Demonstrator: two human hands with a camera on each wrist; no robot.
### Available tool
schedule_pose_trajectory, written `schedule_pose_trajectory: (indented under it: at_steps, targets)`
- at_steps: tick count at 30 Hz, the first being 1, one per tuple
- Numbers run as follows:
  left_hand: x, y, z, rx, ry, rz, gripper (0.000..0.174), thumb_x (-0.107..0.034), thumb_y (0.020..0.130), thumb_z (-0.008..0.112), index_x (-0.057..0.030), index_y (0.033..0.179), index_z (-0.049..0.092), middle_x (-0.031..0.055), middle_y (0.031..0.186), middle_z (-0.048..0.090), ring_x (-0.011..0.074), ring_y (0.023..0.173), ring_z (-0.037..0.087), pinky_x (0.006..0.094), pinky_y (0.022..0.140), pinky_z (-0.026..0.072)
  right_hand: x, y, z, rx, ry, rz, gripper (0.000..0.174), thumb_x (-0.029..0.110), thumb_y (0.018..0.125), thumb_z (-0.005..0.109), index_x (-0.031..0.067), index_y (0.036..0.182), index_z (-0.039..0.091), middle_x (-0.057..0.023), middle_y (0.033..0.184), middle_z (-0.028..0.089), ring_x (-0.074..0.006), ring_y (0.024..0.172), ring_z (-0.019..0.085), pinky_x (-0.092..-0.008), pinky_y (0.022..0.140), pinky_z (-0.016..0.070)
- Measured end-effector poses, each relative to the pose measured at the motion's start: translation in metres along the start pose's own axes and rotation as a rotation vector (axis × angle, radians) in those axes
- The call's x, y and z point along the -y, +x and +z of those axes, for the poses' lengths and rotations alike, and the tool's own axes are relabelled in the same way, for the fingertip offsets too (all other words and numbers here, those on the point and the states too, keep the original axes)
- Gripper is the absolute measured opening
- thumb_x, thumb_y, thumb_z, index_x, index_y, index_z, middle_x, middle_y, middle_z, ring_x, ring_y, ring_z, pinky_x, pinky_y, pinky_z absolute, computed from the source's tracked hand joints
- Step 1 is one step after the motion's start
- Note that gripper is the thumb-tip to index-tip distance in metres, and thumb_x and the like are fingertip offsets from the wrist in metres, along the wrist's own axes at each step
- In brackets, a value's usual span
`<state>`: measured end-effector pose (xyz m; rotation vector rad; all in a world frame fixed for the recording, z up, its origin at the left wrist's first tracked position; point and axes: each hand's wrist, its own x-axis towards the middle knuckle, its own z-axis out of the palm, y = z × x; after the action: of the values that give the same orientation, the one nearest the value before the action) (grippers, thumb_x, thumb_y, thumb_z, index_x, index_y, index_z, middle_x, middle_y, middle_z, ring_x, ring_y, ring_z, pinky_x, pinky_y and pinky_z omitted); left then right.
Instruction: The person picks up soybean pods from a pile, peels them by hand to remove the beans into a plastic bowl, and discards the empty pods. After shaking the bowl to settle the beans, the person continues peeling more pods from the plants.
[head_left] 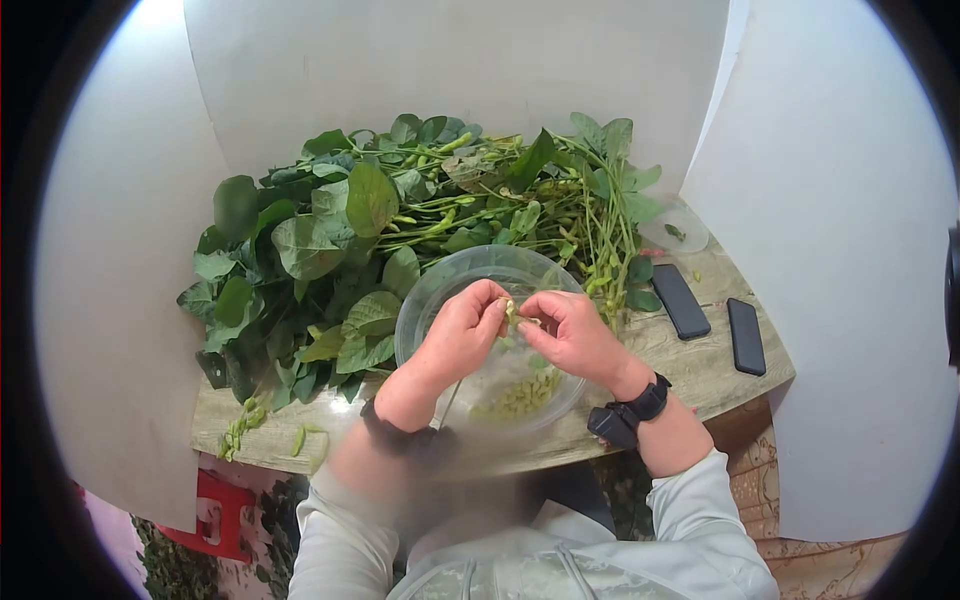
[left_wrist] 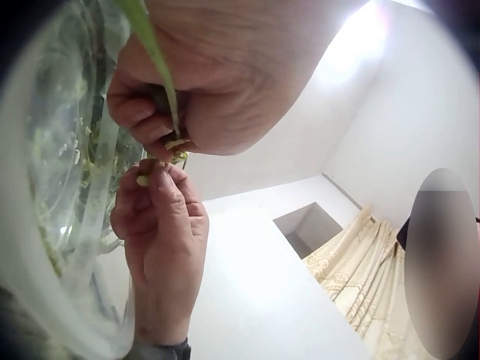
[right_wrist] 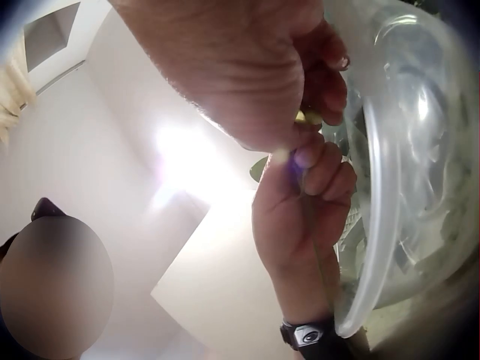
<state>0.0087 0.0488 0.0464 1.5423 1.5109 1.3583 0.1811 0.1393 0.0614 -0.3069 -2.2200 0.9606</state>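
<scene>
Over a clear plastic bowl [head_left: 410, 330], both hands meet at a small green pod [head_left: 512, 310]. The left hand [head_left: 462, 325] pinches it between thumb and fingers, and a thin stem hangs below that hand. From the other side the right hand [head_left: 572, 335] pinches at the pod, its fingertips close to the left ones. Pale green beans [head_left: 525, 395] lie in the bottom of the bowl. In the left wrist view, the right hand [left_wrist: 169, 225] holds a pale bit at its fingertips; the left hand [left_wrist: 217, 82] is curled with a green strip beside it.
A large heap of leafy bean plants [head_left: 370, 230] lies behind and left of the bowl. Two dark phones [head_left: 680, 301] [head_left: 746, 337] rest on the right of the table. Loose pods [head_left: 240, 430] lie at the front left edge. A small clear dish [head_left: 675, 228] stands at the back right.
</scene>
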Motion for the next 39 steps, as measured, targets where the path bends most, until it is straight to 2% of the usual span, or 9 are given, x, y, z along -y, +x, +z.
schedule_pose_trajectory:
  at_steps: [4, 7, 9, 13, 19, 26, 31, 33, 39]
  targets:
    - [0.006, -0.001, 0.004, 0.031, -0.033, 0.028, 0.010, -0.007, 0.100, 0.050, -0.0011, 0.101, 0.058, -0.0005, 0.079, 0.058, 0.0066, 0.072, 0.052, 0.0235, 0.064, 0.0437, -0.002, -0.001, -0.001, 0.064, -0.057, 0.018, 0.012, 0.008, 0.081, 0.067, -0.0026, 0.084, 0.063, -0.0115, 0.071, 0.061, -0.0163, 0.058, 0.058, -0.0307, 0.054, 0.0457]
    - [-0.001, -0.003, 0.004, 0.026, 0.025, 0.019, 0.010, -0.006, 0.100, 0.051, -0.0002, 0.099, 0.059, 0.0000, 0.077, 0.058, 0.0069, 0.071, 0.052, 0.0238, 0.063, 0.0433, -0.006, 0.000, 0.000, 0.048, -0.101, 0.024, 0.015, 0.012, 0.079, 0.066, -0.0016, 0.081, 0.061, -0.0152, 0.071, 0.061, -0.0244, 0.060, 0.060, -0.0347, 0.056, 0.0471]
    - [-0.001, -0.002, 0.004, 0.024, 0.049, 0.015, 0.010, -0.006, 0.100, 0.051, 0.0001, 0.099, 0.059, 0.0004, 0.076, 0.058, 0.0071, 0.070, 0.052, 0.0241, 0.062, 0.0432, -0.008, -0.001, 0.003, 0.075, -0.246, 0.026, 0.018, 0.016, 0.080, 0.064, -0.0014, 0.079, 0.060, -0.0192, 0.074, 0.062, -0.0351, 0.064, 0.061, -0.0408, 0.059, 0.0489]
    - [-0.005, 0.003, 0.001, 0.008, 0.122, 0.027, 0.011, -0.006, 0.099, 0.052, 0.0006, 0.098, 0.060, 0.0009, 0.073, 0.058, 0.0075, 0.068, 0.052, 0.0251, 0.061, 0.0433, -0.016, 0.002, 0.005, 0.080, -0.345, -0.022, 0.021, 0.019, 0.082, 0.063, -0.0010, 0.080, 0.060, -0.0215, 0.077, 0.062, -0.0409, 0.070, 0.061, -0.0463, 0.063, 0.0495]
    - [0.000, 0.004, 0.002, -0.086, 0.142, 0.036, 0.013, -0.010, 0.100, 0.050, -0.0008, 0.097, 0.060, 0.0004, 0.073, 0.058, 0.0071, 0.066, 0.050, 0.0245, 0.060, 0.0419, -0.011, 0.001, 0.006, 0.046, -0.430, -0.054, 0.018, 0.017, 0.088, 0.063, -0.0002, 0.088, 0.060, -0.0206, 0.080, 0.064, -0.0392, 0.073, 0.063, -0.0460, 0.064, 0.0499]
    - [0.008, 0.006, -0.001, -0.054, -0.150, 0.008, 0.018, -0.017, 0.102, 0.051, -0.0019, 0.099, 0.060, -0.0013, 0.080, 0.059, 0.0055, 0.069, 0.050, 0.0226, 0.061, 0.0414, -0.004, 0.005, -0.001, -0.010, -0.115, -0.017, 0.013, 0.012, 0.092, 0.063, -0.0004, 0.093, 0.061, -0.0158, 0.074, 0.064, -0.0292, 0.062, 0.061, -0.0370, 0.059, 0.0476]
    - [0.000, 0.002, 0.002, -0.008, 0.152, 0.022, 0.022, -0.024, 0.101, 0.058, -0.0017, 0.101, 0.060, -0.0033, 0.084, 0.058, 0.0043, 0.072, 0.047, 0.0219, 0.064, 0.0421, -0.013, 0.004, 0.001, -0.039, -0.013, 0.005, 0.013, 0.011, 0.093, 0.063, -0.0015, 0.091, 0.061, -0.0124, 0.069, 0.063, -0.0208, 0.058, 0.058, -0.0329, 0.057, 0.0461]
    - [-0.001, 0.002, 0.002, -0.025, 0.125, 0.038, 0.023, -0.024, 0.101, 0.058, -0.0015, 0.100, 0.060, -0.0038, 0.082, 0.058, 0.0047, 0.071, 0.047, 0.0225, 0.063, 0.0419, -0.018, 0.004, 0.001, -0.047, 0.062, 0.061, 0.014, 0.012, 0.093, 0.064, -0.0013, 0.090, 0.061, -0.0078, 0.068, 0.062, -0.0131, 0.059, 0.055, -0.0291, 0.056, 0.0453]
    - [-0.001, 0.003, -0.005, -0.028, 0.207, 0.036, 0.022, -0.024, 0.101, 0.057, -0.0023, 0.095, 0.059, -0.0055, 0.076, 0.057, 0.0057, 0.065, 0.045, 0.0240, 0.058, 0.0397, -0.013, 0.004, -0.001, -0.009, 0.224, 0.126, 0.017, 0.015, 0.096, 0.063, -0.0005, 0.091, 0.062, -0.0012, 0.070, 0.061, -0.0074, 0.062, 0.053, -0.0251, 0.057, 0.0450]
